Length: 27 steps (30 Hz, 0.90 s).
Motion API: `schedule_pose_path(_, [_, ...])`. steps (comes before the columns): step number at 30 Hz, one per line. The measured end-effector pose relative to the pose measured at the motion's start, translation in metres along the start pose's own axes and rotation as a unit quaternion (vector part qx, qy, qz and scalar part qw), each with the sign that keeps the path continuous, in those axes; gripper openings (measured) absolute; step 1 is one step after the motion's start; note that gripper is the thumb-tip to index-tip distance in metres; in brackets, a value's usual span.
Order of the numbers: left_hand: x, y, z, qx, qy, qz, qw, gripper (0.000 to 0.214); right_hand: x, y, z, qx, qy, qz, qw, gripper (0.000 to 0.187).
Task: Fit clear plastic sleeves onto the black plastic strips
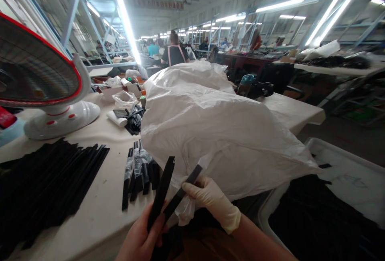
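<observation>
**Left hand point(141, 237), right hand point(212, 200): a narrow V between them**

Bare and lowest in view, the left hand has its fingers closed on the lower end of a black strip point(162, 186), whose long axis rises steeply, tipped slightly right. The gloved right hand pinches a second black strip point(188, 182) just beside it, leaning further right. Their lower ends nearly meet above the table point(111, 196) edge, in front of the white plastic bag point(210, 132).

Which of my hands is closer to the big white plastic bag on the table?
Right. The gloved right hand, holding a black strip, is against the lower edge of the white plastic bag; the bare left hand, holding another black strip, sits lower left, apart.
</observation>
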<state>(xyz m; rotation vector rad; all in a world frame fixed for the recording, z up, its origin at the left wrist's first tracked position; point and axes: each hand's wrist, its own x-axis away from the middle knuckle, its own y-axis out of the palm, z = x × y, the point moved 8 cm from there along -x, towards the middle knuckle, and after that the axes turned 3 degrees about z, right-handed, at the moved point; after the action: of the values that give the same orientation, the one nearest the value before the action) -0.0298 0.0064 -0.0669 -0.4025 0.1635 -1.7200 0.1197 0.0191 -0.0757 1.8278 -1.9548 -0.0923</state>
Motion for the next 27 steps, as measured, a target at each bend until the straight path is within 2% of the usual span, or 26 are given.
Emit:
schedule_pose_path(1, [0.001,-0.004,0.001,-0.002,-0.002,0.029,1.000,0.051,0.001,0.007,0.000,-0.012,-0.002,-0.012,1.000,0.041])
schedule_pose_path(3, [0.003,-0.014,0.009,-0.007,0.008,0.081,0.997,0.053,0.005,0.026,0.001,-0.030,0.010,-0.074,0.997,0.042])
schedule_pose_path(5, [0.006,-0.022,0.017,-0.012,0.027,0.106,0.994,0.052,0.008,0.042,-0.002,-0.029,0.019,-0.143,0.989,0.045])
schedule_pose_path(6, [0.006,-0.024,0.019,-0.020,0.030,0.102,0.994,0.051,0.008,0.043,-0.007,-0.028,0.010,-0.149,0.988,0.048])
schedule_pose_path(7, [0.007,-0.025,0.020,-0.030,0.028,0.087,0.995,0.049,0.006,0.040,-0.013,-0.033,-0.008,-0.130,0.991,0.051])
schedule_pose_path(9, [0.007,-0.026,0.018,-0.053,0.015,0.069,0.996,0.045,0.000,0.026,-0.022,-0.051,-0.046,-0.050,0.996,0.053])
schedule_pose_path(11, [0.007,-0.030,0.015,-0.055,0.009,0.091,0.994,0.042,-0.002,0.021,-0.020,-0.067,-0.052,-0.004,0.996,0.053])
schedule_pose_path(12, [0.007,-0.033,0.015,-0.045,0.012,0.112,0.993,0.041,-0.002,0.026,-0.016,-0.072,-0.043,-0.017,0.996,0.053])
schedule_pose_path(14, [0.007,-0.037,0.014,-0.027,0.018,0.146,0.989,0.043,0.000,0.043,-0.007,-0.059,-0.009,-0.092,0.994,0.052])
schedule_pose_path(16, [0.009,-0.038,0.011,-0.027,0.019,0.156,0.987,0.045,0.003,0.050,-0.005,-0.044,0.005,-0.135,0.990,0.057])
schedule_pose_path(20, [0.017,-0.038,0.006,-0.028,0.014,0.172,0.985,0.046,0.002,0.042,-0.013,-0.066,-0.040,-0.056,0.995,0.059])
schedule_pose_path(22, [0.018,-0.040,0.001,-0.021,0.014,0.179,0.983,0.046,0.003,0.054,-0.006,-0.041,-0.036,-0.070,0.996,0.055])
schedule_pose_path(24, [0.013,-0.055,-0.008,-0.035,0.004,0.197,0.980,0.047,0.007,0.065,0.005,0.010,-0.009,-0.125,0.992,0.055])
schedule_pose_path(25, [0.007,-0.069,-0.014,-0.053,-0.006,0.212,0.976,0.046,0.008,0.062,0.007,0.031,0.001,-0.142,0.989,0.058])
schedule_pose_path(27, [-0.010,-0.105,-0.028,-0.113,-0.036,0.257,0.959,0.042,0.006,0.033,0.004,0.064,-0.007,-0.117,0.991,0.062])
